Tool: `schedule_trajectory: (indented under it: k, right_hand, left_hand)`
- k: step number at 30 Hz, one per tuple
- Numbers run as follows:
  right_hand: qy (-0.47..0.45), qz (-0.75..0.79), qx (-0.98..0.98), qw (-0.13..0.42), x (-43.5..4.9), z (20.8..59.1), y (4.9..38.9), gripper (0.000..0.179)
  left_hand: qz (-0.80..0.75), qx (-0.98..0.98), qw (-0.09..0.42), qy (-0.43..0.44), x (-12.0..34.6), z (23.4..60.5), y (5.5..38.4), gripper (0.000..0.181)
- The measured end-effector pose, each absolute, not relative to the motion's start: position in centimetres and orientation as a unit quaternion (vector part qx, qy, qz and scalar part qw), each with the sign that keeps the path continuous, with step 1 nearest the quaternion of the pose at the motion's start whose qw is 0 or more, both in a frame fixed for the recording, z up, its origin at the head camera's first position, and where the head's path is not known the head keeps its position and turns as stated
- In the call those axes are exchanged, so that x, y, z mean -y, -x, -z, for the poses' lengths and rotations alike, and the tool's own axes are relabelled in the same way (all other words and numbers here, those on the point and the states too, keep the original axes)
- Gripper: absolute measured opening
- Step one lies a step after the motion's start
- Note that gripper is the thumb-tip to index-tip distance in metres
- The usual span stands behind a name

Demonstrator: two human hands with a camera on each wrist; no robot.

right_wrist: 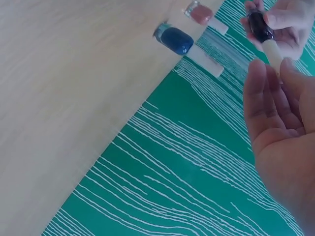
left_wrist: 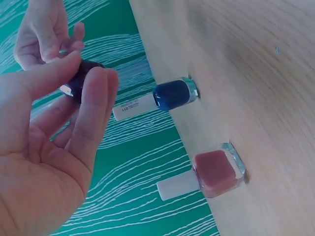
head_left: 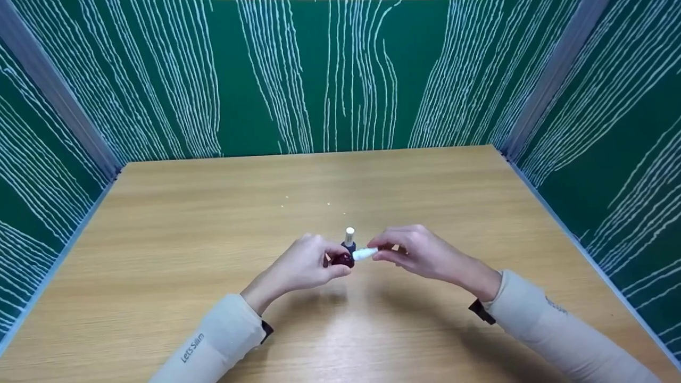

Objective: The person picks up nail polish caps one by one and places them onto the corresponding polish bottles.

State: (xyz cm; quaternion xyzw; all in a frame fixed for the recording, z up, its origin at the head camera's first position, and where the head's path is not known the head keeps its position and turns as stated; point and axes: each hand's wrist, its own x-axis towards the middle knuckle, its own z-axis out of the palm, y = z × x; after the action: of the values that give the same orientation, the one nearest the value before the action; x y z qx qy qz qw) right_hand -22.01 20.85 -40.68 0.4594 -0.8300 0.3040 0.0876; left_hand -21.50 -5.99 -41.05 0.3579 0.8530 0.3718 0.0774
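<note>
Just above the table, my left hand [head_left: 306, 263] grips a dark red nail polish bottle [head_left: 344, 259] between thumb and fingers, tilted on its side. Its white cap [head_left: 365, 254] points right, and my right hand [head_left: 420, 250] pinches the cap's end with thumb and fingertips. In the right wrist view the cap [right_wrist: 272, 53] still meets the dark bottle [right_wrist: 260, 26]. A blue nail polish bottle [left_wrist: 172, 94] with a white cap stands upright on the table just beyond the hands. Beside it stands a dusty pink nail polish bottle [left_wrist: 215, 173], which the left hand hides in the head view.
The wooden table [head_left: 213, 213] carries a few tiny white specks [head_left: 286, 197] past the hands. Green panels [head_left: 255, 80] with wavy white lines close off the back and both sides.
</note>
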Motion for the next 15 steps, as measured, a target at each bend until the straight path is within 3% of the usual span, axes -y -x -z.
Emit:
schedule_trajectory:
  k: [7, 15]
  right_hand:
    - [-0.446, -0.295, 0.84, 0.09, -20.0, 41.1, 21.8, 0.018]
    - [-0.437, -0.257, 0.851, 0.138, -19.5, 41.8, 21.5, 0.013]
  left_hand:
    - [-0.358, -0.86, 0.072, -0.356, 6.1, 41.2, 21.3, 0.005]
    - [-0.345, -0.867, 0.062, -0.354, 6.0, 41.3, 21.2, 0.006]
